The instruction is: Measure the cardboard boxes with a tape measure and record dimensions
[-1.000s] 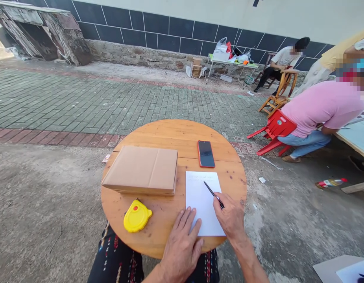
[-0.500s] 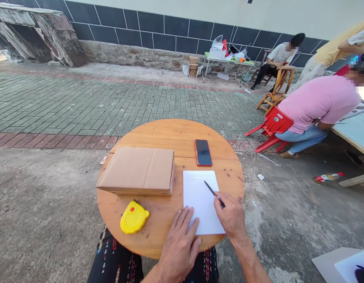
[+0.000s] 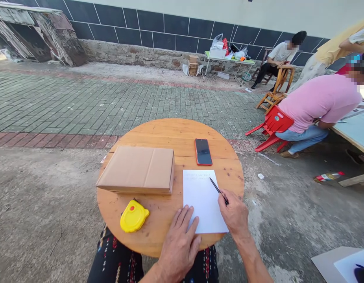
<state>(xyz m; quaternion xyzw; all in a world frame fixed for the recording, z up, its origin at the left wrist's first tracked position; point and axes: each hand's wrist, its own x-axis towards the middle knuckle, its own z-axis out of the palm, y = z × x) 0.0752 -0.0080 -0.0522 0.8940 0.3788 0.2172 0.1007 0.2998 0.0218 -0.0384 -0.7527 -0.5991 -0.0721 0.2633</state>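
A white sheet of paper (image 3: 199, 196) lies on the round wooden table (image 3: 158, 133), with faint lines of writing near its top. My left hand (image 3: 182, 239) rests flat on the sheet's lower left corner, fingers stretched out. In my right hand (image 3: 235, 214) is a black pen (image 3: 218, 189), its tip at the upper right of the paper by the end of the writing. A phone in a red case (image 3: 203, 151) lies just beyond the sheet. To the left are a closed cardboard box (image 3: 137, 168) and a yellow tape measure (image 3: 134, 216).
A person in a pink shirt (image 3: 320, 98) sits on a red chair (image 3: 276, 124) at another table (image 3: 354, 129) to the right. A bottle (image 3: 328, 177) lies on the ground there. Farther back, a small table (image 3: 229, 58) holds bags, near another seated person (image 3: 283, 55).
My right hand has moved a little to the right with the pen, whose tip has shifted right along the writing and slightly up. My left hand stays in place.
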